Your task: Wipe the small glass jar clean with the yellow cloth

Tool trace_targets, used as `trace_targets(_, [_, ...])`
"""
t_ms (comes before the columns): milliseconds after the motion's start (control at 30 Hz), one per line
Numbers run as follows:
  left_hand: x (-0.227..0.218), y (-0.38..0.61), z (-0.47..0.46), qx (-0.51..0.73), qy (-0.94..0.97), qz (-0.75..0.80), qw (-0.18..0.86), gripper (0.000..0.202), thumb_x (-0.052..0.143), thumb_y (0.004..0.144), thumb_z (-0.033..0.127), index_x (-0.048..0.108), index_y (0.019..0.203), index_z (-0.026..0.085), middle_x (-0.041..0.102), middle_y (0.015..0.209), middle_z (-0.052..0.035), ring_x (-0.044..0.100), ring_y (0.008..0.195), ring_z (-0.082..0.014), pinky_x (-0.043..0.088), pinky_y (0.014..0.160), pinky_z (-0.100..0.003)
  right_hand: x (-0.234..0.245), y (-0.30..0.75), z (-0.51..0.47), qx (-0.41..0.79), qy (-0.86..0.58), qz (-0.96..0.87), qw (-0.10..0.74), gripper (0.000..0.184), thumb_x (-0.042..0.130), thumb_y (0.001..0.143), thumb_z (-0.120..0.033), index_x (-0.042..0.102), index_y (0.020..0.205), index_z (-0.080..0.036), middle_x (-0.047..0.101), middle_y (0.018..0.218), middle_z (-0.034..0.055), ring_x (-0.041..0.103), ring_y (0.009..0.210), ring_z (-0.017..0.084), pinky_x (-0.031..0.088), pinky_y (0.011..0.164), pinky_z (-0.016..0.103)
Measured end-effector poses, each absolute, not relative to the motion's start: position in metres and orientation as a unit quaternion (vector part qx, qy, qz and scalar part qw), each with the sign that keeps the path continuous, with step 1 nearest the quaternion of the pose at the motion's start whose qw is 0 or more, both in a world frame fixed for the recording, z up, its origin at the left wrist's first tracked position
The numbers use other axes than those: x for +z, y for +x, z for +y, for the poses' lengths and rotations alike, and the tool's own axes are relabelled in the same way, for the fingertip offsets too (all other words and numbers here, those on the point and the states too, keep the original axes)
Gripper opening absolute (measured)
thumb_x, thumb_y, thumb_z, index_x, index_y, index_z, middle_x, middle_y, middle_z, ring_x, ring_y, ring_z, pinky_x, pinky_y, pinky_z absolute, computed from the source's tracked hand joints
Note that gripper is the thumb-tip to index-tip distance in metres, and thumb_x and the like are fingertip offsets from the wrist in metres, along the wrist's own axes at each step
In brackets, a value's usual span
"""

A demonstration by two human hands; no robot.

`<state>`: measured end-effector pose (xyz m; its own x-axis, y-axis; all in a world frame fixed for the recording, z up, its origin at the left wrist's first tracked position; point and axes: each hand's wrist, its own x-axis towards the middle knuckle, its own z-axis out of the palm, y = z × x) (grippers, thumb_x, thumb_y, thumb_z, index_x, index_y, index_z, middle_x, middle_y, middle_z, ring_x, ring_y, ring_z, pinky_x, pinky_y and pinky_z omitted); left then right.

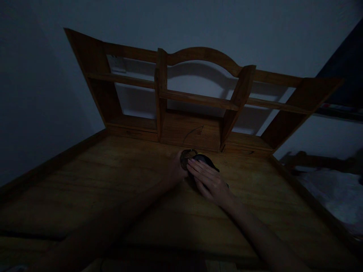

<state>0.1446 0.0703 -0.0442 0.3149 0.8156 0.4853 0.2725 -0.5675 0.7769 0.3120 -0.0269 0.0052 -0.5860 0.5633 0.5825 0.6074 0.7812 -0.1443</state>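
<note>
Both of the person's hands meet near the back edge of the wooden desk [121, 177], about midway between its left and right edges. On my feed the left hand [174, 170] is curled around the left side of a brownish, glassy object [185, 155]; its fingers are bent in, though most of them are out of my sight behind the thing. I see the right hand [211, 182] come in from the desk's front right corner, its fingers straight and laid together, the tips against the object's near right side. Under and behind those fingers sits a dark, rounded item [206, 160] (too dim for me to name), and I cannot tell whether the right hand grips it or only covers it. Nor can I make out whether the glassy object touches the desktop or is held just above it.

Along the back edge stands a wooden shelf unit [198, 99], its middle section topped by an arch, with a plain wooden panel [172, 128] low in that section, just beyond the hands. A pale wall [136, 19] rises behind it. Past the desk's right edge I pick out whitish fabric [334, 192].
</note>
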Motion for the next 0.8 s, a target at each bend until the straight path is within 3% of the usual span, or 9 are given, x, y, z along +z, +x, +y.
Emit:
trace_targets(233, [-0.043,0.145,0.070,0.485,0.722,0.323,0.373,0.065,0.075,0.065,0.030,0.046,0.123,0.018,0.062,0.122,-0.0102,0.062,0.110,-0.0232,0.049,0.097,-0.039,0.004,0.315,-0.029,0.008,-0.375,-0.851,0.367,0.051,0.036,0.099,-0.017,0.030,0.150,-0.023,0.030,0.154,0.0022,0.029,0.141,0.024,0.032,0.116,0.049])
trace_targets(500, [-0.030,0.145,0.054,0.451,0.758,0.322,0.345,0.065,0.077,0.063,0.033,0.047,0.119,0.019,0.064,0.115,-0.0085,0.063,0.105,-0.0244,0.052,0.092,-0.040,-0.001,0.319,-0.025,0.082,-0.443,-0.793,0.410,0.050,0.032,0.103,-0.030,0.023,0.152,-0.026,0.026,0.156,0.0008,0.027,0.142,0.022,0.027,0.119,0.047])
trace_targets(800, [-0.032,0.144,0.050,0.427,0.825,0.274,0.249,0.077,0.080,0.056,0.044,0.048,0.123,0.023,0.061,0.118,-0.0088,0.059,0.108,-0.0277,0.049,0.094,-0.041,-0.002,0.322,-0.024,0.098,-0.444,-0.811,0.368,0.061,0.038,0.101,-0.043,0.014,0.153,-0.025,0.019,0.158,0.0038,0.021,0.144,0.023,0.025,0.118,0.047])
